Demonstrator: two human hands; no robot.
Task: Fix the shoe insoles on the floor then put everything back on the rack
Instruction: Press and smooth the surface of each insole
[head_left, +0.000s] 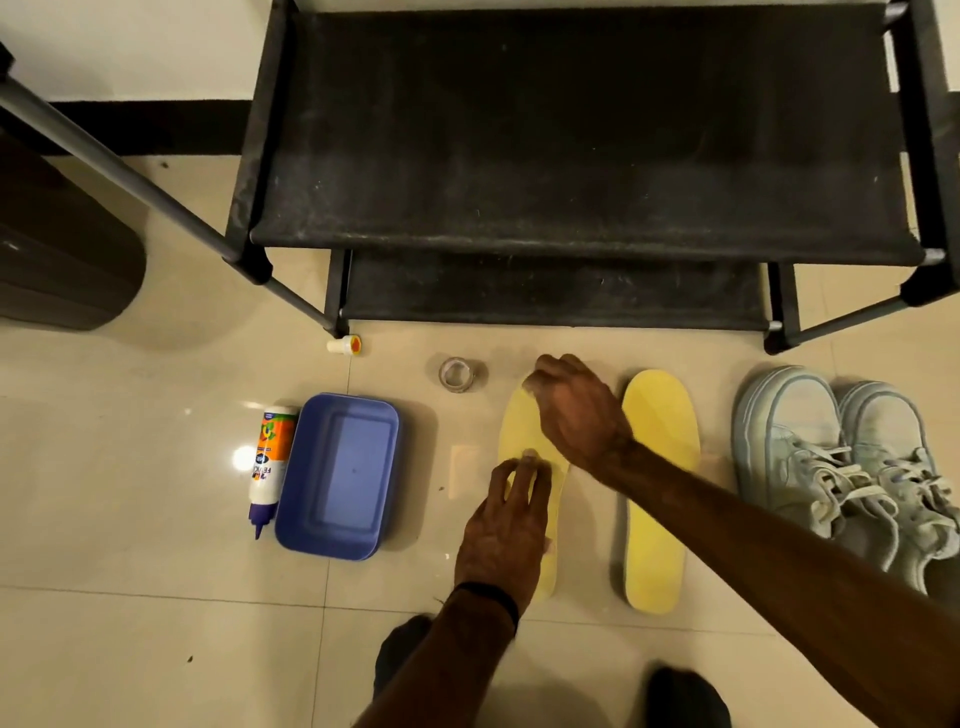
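Observation:
Two yellow insoles lie side by side on the tiled floor in front of the black shoe rack (571, 244). My left hand (506, 530) presses flat on the middle of the left insole (522, 431), fingers straight. My right hand (574, 410) reaches across, its fingers curled over that insole's toe end. The right insole (657, 493) lies untouched. A strip of clear tape (467, 470) sticks out onto the floor beside the left insole. A pair of pale blue sneakers (841, 467) stands to the right of the insoles.
A clear tape roll (457, 374) lies near the rack. A blue plastic tray (337, 475) and a glue bottle (267, 462) lie to the left, with a small cap (345, 344) by the rack's leg. A dark bin (57, 249) stands far left. My knees show at the bottom.

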